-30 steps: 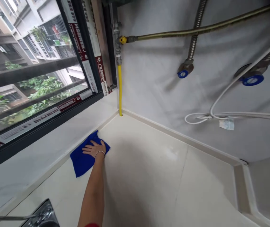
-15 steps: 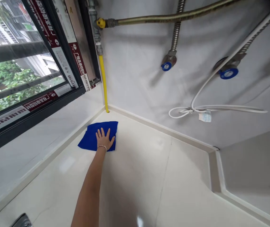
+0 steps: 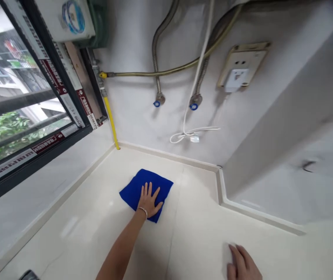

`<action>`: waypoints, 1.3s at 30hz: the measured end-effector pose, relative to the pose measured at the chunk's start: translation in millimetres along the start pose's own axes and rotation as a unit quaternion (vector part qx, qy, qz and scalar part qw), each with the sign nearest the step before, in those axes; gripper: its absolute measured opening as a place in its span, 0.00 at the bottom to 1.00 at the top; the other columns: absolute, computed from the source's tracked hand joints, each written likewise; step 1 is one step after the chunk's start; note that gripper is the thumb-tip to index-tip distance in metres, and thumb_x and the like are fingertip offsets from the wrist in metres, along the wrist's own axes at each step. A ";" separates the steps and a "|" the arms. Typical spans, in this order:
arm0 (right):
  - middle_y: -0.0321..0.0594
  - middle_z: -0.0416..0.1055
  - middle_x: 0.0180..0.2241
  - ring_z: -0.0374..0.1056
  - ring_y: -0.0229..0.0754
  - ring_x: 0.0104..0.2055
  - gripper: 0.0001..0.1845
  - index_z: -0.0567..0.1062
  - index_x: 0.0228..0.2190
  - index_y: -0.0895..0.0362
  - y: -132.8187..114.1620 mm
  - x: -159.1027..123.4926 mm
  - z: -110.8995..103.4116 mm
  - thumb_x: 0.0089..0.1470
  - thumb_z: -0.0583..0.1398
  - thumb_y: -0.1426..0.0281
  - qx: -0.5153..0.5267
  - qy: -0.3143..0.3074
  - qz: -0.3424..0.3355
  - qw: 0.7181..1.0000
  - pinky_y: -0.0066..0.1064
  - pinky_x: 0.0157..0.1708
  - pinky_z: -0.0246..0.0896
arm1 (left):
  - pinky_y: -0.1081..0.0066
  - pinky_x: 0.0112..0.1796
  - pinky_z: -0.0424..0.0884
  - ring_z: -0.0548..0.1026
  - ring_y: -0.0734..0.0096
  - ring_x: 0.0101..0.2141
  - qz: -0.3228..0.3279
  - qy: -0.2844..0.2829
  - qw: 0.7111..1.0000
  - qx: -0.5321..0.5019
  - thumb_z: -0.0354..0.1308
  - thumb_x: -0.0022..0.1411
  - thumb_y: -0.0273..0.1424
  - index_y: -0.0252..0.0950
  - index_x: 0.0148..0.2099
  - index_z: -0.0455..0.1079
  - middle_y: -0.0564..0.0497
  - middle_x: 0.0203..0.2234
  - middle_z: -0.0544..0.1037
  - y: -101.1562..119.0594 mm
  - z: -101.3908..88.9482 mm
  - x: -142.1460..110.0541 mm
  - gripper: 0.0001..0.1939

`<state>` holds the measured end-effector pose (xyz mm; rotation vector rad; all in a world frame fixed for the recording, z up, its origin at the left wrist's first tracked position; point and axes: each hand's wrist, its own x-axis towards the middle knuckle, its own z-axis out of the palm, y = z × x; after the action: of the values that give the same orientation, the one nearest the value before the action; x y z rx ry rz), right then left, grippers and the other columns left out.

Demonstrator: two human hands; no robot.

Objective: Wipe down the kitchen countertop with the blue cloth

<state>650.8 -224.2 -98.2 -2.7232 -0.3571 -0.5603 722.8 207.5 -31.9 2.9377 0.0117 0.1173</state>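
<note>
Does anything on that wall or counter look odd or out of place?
Only the white cable: it hangs unplugged in a loose bundle beneath the crookedly mounted wall socket. The left hand lies flat on the blue cloth; the right hand rests on the counter.

The blue cloth [image 3: 143, 186] under the left hand [image 3: 149, 202] looks like soft, matt microfibre with a fine nap, lying on a cream tabletop [image 3: 96, 233] that is smooth and glossy like polished stone, with pale highlights. On the matt grey plaster-like wall [image 3: 143, 112] run corrugated metal hoses [image 3: 154, 50], a dull brass-coloured hose [image 3: 166, 72] and a glossy yellow-coated pipe [image 3: 111, 122]. The socket [image 3: 240, 66] and white cable [image 3: 197, 77] look like smooth plastic, and the window frame [image 3: 37, 155] is dark matt metal with paper stickers.
</note>
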 end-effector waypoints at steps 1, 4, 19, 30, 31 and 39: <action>0.53 0.65 0.56 0.67 0.57 0.55 0.23 0.69 0.53 0.58 -3.5 -0.1 0.5 0.57 0.51 0.67 -0.002 0.007 -0.001 1.000 0.48 0.51 0.67 | 0.39 0.66 0.45 0.38 0.37 0.71 0.017 -0.003 1.000 0.000 0.49 0.65 0.52 0.47 0.72 0.47 0.43 0.74 0.40 12.7 3.2 -7.7 0.38; 0.53 0.64 0.57 0.65 0.56 0.57 0.23 0.67 0.54 0.57 -12.4 0.0 1.5 0.58 0.50 0.69 -0.001 0.029 0.001 1.000 0.49 0.53 0.66 | 0.37 0.66 0.46 0.37 0.35 0.70 0.066 -0.007 0.998 -0.003 0.48 0.65 0.52 0.49 0.73 0.43 0.42 0.74 0.36 48.1 14.8 -33.0 0.39; 0.54 0.62 0.59 0.61 0.56 0.61 0.24 0.66 0.57 0.57 -7.2 -2.6 8.6 0.59 0.51 0.71 0.079 0.095 -0.033 0.992 0.53 0.55 0.66 | 0.42 0.63 0.61 0.47 0.47 0.70 0.159 -0.017 0.986 0.042 0.56 0.65 0.37 0.54 0.72 0.42 0.48 0.73 0.41 89.3 -0.1 -214.4 0.39; 0.50 0.66 0.58 0.62 0.50 0.61 0.24 0.66 0.58 0.55 28.0 -0.2 -18.8 0.61 0.51 0.70 0.037 0.027 -0.057 0.997 0.53 0.62 0.59 | 0.45 0.65 0.56 0.52 0.49 0.69 -0.153 0.054 0.984 0.074 0.43 0.69 0.42 0.46 0.68 0.59 0.46 0.71 0.55 -42.4 -15.8 -227.4 0.28; 0.50 0.66 0.58 0.62 0.50 0.60 0.24 0.66 0.58 0.56 46.1 -1.6 -27.7 0.61 0.51 0.70 0.024 0.028 -0.043 0.998 0.52 0.62 0.58 | 0.45 0.65 0.55 0.51 0.47 0.69 -0.190 0.059 0.977 0.077 0.42 0.68 0.44 0.45 0.69 0.58 0.44 0.71 0.54 -47.5 -17.0 -217.0 0.29; 0.54 0.68 0.52 0.68 0.52 0.50 0.23 0.68 0.53 0.62 167.2 -9.4 -80.3 0.60 0.50 0.65 -0.109 0.054 0.162 0.979 0.46 0.50 0.67 | 0.40 0.64 0.52 0.48 0.36 0.69 -0.343 0.062 0.934 0.079 0.38 0.66 0.50 0.41 0.71 0.54 0.34 0.70 0.52 -54.0 -28.1 -113.7 0.36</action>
<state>666.8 -408.2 -78.3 -2.8555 0.1864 -0.6844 607.3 264.3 -24.1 2.8767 1.0938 0.1974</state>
